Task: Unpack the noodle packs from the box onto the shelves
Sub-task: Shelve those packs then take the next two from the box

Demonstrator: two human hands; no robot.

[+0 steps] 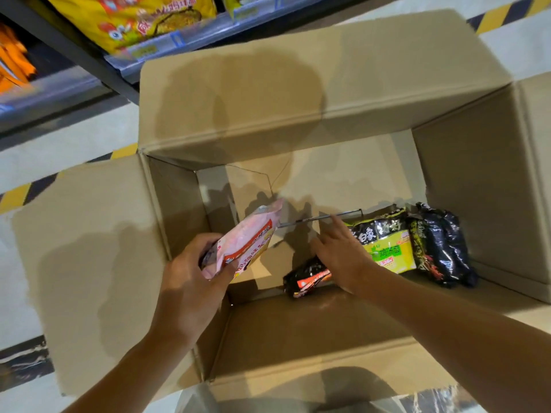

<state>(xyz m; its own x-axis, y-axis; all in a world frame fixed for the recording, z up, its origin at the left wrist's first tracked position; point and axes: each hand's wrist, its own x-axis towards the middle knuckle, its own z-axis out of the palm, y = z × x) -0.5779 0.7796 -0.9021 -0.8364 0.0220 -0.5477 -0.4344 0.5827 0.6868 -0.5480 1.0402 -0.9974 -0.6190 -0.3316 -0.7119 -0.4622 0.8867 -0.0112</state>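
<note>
An open cardboard box [268, 120] stands on the floor below me. My left hand [187, 281] grips a pink noodle pack [244, 242] over the box's left side. My right hand [340, 251] reaches down inside with fingers straight, above a black-and-red noodle pack [307, 278] on the box floor. Beside that hand lies a green noodle pack [387, 245]. A black noodle pack [438, 248] sits at its right, near the box wall.
Shelves [89, 58] run along the upper left, holding yellow noodle packs [143, 19] and orange packs [15, 61]. The box's flaps [86, 263] spread outward on all sides. Yellow-black tape [18, 195] marks the pale floor.
</note>
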